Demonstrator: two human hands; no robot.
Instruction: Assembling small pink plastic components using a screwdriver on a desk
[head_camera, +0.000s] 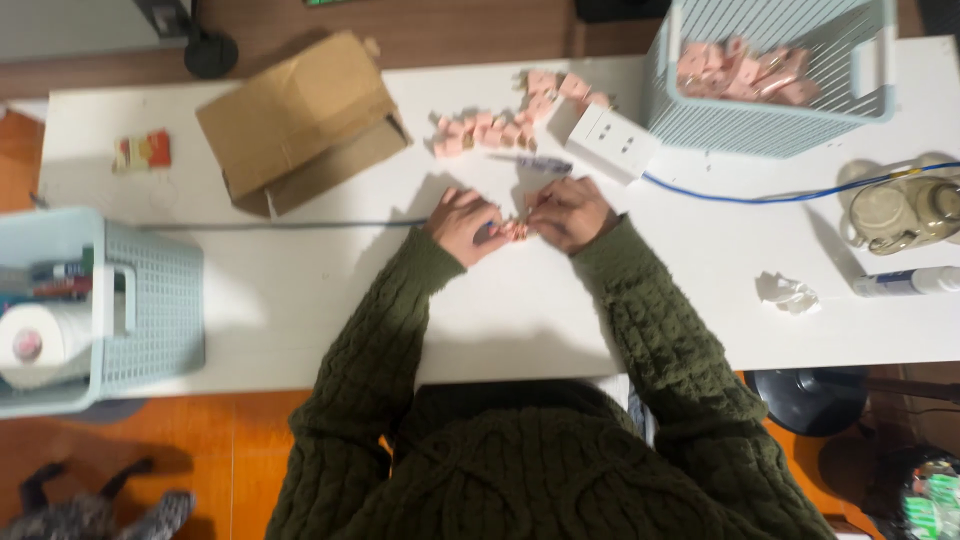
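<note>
1. Both hands meet at the middle of the white table (300, 290), fingers pinched on one small pink clip (516, 230) between them.
2. The left hand (462, 222) grips its left end; the right hand (568, 212) curls over the other.
3. A row of pink clips (485, 132) lies just beyond, near a white power strip (612, 142).
4. More clips fill the pale blue basket (770, 130) at far right; a cardboard box (300, 120) sits left.

Smooth matt white table (520, 310), knitted sleeves (650, 330)
</note>
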